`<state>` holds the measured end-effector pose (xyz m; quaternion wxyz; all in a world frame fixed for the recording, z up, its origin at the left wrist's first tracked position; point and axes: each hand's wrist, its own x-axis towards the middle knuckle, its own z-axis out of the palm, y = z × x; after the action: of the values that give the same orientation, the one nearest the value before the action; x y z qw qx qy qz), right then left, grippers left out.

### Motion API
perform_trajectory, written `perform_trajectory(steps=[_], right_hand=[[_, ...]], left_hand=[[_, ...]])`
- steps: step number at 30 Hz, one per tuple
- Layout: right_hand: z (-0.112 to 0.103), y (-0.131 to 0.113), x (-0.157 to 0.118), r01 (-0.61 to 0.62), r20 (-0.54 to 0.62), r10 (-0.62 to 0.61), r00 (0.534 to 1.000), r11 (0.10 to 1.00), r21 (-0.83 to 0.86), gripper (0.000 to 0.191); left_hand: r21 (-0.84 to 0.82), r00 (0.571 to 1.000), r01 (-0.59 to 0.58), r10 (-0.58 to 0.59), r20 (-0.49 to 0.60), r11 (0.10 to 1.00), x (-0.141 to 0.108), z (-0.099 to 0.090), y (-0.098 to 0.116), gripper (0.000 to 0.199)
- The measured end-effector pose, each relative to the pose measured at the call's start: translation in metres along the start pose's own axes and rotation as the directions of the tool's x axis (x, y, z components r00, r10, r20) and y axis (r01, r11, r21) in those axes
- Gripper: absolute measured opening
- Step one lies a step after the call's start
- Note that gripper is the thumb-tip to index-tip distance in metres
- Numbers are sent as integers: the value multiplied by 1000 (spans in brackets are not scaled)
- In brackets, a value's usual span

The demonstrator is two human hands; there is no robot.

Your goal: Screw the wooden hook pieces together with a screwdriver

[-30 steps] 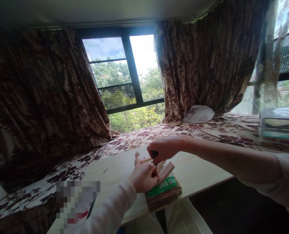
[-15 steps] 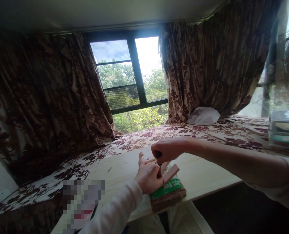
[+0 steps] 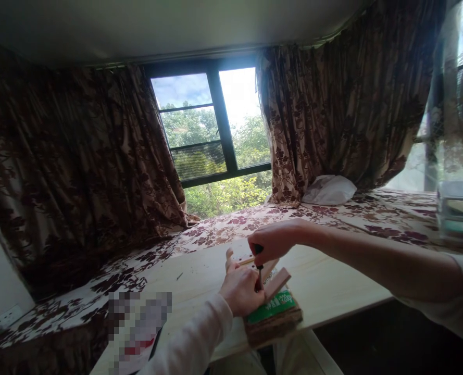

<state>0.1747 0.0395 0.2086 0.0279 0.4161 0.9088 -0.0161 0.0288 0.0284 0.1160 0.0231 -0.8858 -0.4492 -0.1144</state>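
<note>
My right hand (image 3: 273,240) is closed round the dark handle of a screwdriver (image 3: 260,270), whose shaft points down beside my left fingers. With my left hand (image 3: 242,289) I grip a light wooden piece (image 3: 277,284) that slants up to the right. Under it lies a green and white packet (image 3: 272,308) on a brown block (image 3: 274,332) at the board's front edge. Another thin wooden strip (image 3: 247,261) shows just beyond my left hand. The screwdriver's tip is hidden by my left hand.
The pale wooden board (image 3: 200,284) lies on a flowered cloth (image 3: 215,226). A small dark bit (image 3: 179,276) rests on the board at left. A white bag (image 3: 328,189) is by the curtain, and a clear box (image 3: 460,211) stands far right.
The whole view has shifted, so things appear slightly lower and to the right. Both hands keep their holds, and my right hand has turned a little on the screwdriver handle.
</note>
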Motion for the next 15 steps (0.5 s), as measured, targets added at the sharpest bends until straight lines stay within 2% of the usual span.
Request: perform_trajectory(steps=[5, 11, 15], right_hand=[[0, 3, 0, 101, -18, -100, 995, 993, 57, 25], [9, 3, 9, 64, -69, -62, 996, 998, 28, 25], [8, 0, 4, 74, -86, -74, 994, 997, 0, 24]], left_hand=[[-11, 1000, 5, -5, 11, 1000, 1, 1, 0, 19], [-18, 999, 6, -5, 37, 1000, 2, 0, 1, 23], [-24, 1000, 10, -10, 10, 1000, 2, 2, -1, 26]])
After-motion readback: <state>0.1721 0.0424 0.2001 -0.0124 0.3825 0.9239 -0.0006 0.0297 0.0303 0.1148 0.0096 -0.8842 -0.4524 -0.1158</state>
